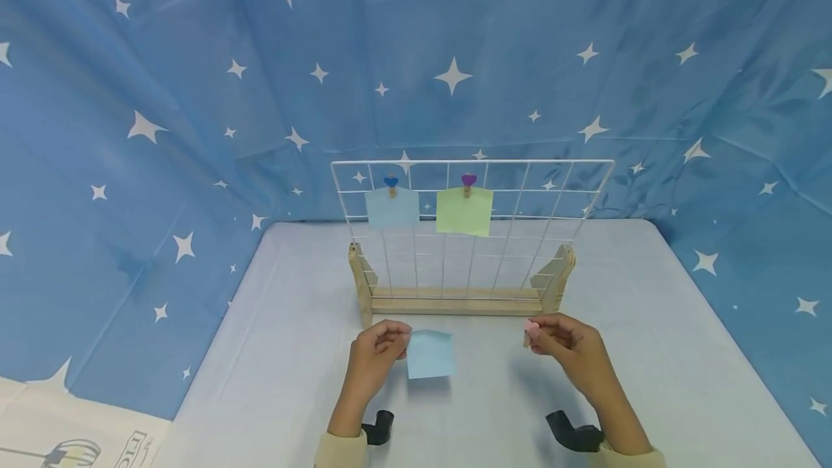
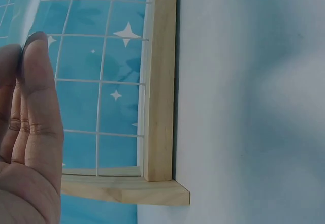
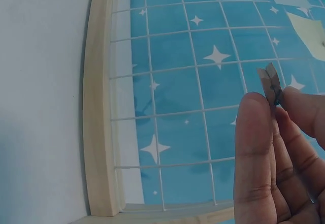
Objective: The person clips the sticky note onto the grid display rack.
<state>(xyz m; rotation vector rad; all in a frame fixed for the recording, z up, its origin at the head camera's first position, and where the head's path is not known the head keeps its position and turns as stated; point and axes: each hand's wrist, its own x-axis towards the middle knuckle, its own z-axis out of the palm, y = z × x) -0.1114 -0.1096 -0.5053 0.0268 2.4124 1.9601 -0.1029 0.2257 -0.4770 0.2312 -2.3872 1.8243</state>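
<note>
Between thumb and fingers my left hand [image 1: 375, 354] pinches a blue sticky note [image 1: 431, 354] by its upper left corner, above the table. My right hand [image 1: 575, 349] pinches a small wooden clothespin [image 3: 271, 84] with a pink heart on it. Behind both hands stands a white wire grid [image 1: 507, 237] in a wooden base [image 1: 455, 305]. On the grid hang a light blue note [image 1: 393, 209], under a clothespin with a blue heart [image 1: 391, 182], and a green note [image 1: 464, 214], under one with a purple heart [image 1: 469, 180].
A white cloth [image 1: 299, 295] covers the table. Blue curtains with white stars [image 1: 453, 76] surround its back and sides. Black curved pieces [image 1: 575, 433] sit at both wrists. Printed cream fabric [image 1: 78, 432] lies at the lower left.
</note>
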